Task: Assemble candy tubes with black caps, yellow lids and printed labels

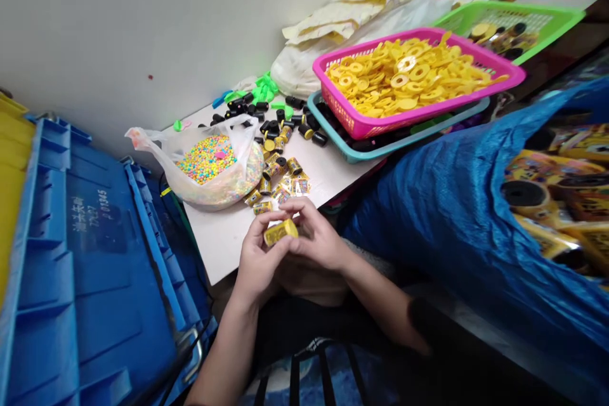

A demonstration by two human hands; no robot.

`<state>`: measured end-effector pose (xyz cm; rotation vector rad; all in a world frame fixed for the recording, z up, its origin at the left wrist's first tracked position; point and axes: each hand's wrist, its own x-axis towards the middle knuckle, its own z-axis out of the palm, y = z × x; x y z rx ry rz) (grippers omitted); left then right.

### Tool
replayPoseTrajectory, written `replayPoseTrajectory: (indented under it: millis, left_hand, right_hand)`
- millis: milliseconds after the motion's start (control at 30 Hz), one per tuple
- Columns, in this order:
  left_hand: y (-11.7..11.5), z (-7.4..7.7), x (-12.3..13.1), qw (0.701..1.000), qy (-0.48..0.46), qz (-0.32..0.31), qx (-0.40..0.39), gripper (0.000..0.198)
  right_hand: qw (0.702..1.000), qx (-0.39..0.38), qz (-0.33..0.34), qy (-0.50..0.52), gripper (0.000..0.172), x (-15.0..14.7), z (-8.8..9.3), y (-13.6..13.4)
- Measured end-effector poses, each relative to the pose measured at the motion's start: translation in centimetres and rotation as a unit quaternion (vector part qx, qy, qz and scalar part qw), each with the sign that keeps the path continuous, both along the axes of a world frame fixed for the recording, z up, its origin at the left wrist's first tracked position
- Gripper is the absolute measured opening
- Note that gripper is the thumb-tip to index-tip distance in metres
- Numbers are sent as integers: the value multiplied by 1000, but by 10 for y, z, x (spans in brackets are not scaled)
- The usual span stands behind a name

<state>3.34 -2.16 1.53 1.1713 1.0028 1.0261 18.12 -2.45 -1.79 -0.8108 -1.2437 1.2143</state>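
Note:
A small yellow cylinder (280, 233) with a printed wrap lies tilted between my two hands, in front of the table's near edge. My left hand (259, 250) is closed round its left side, thumb along the lower edge. The fingers and thumb of my right hand (318, 238) meet its right end, also closed on it. Just beyond my fingers lie flat printed yellow labels (299, 186) and several wrapped cylinders (275, 169). Farther back on the white table (216, 238) is a loose pile of black cylinders (280, 115), some with yellow ends.
An open plastic bag of coloured beads (204, 193) sits on the table's left. A pink basket of yellow plastic pieces (354, 122) rests on a teal tray (366, 155). Blue crates (107, 216) stand left; a blue woven sack (428, 203) of printed cylinders bulges at right. Behind is a green basket (554, 13).

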Motion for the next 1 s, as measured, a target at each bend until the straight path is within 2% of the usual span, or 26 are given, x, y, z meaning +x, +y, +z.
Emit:
replayPoseTrajectory:
  millis: [33,100,167,233,333,467,567,667,767,833,867,933,1000]
  left_hand:
    - [0,0,-1,1000,-5,8,-7,32]
    - [0,0,-3,997,-40,-15,-61,35]
    - [2,-2,-6,988,-86,-45,-119,44]
    - [4,-4,-9,984,-107,-31,-143,43]
    - [6,-4,-11,987,-89,-15,-132,42]
    - [5,1,-11,990,-31,-50,-127,38]
    - [2,2,-7,993,-33,-2,-117,32]
    - [4,0,-1,989,-76,18,-124,28]
    - [11,0,2,984,-121,21,-129,36]
    - [15,1,4,983,-139,39,-109,37]
    - [16,1,4,986,-127,28,-104,35]
    - [16,1,5,992,-91,6,-89,36]
    - [15,1,5,993,-77,-14,-85,37]
  right_hand:
    - [998,43,-13,-47,57,3,2,1]
    - [988,112,-22,-106,51,10,5,4]
    - [979,158,-3,-127,46,15,8,6]
    - [969,188,9,-160,47,19,10,8]
    - [956,217,-6,-198,43,19,11,5]
    - [949,237,-53,-199,40,12,6,1]
    - [940,257,-89,-204,44,9,2,4]
    - [939,264,-79,-204,44,11,0,9]
    - [967,198,-32,-161,49,16,0,11]
    - [993,92,1,-79,54,19,-1,11]
    - [999,29,8,-24,52,19,-2,10]
    - [993,-86,13,80,45,17,-2,10]
    - [974,-160,30,156,40,14,0,9]
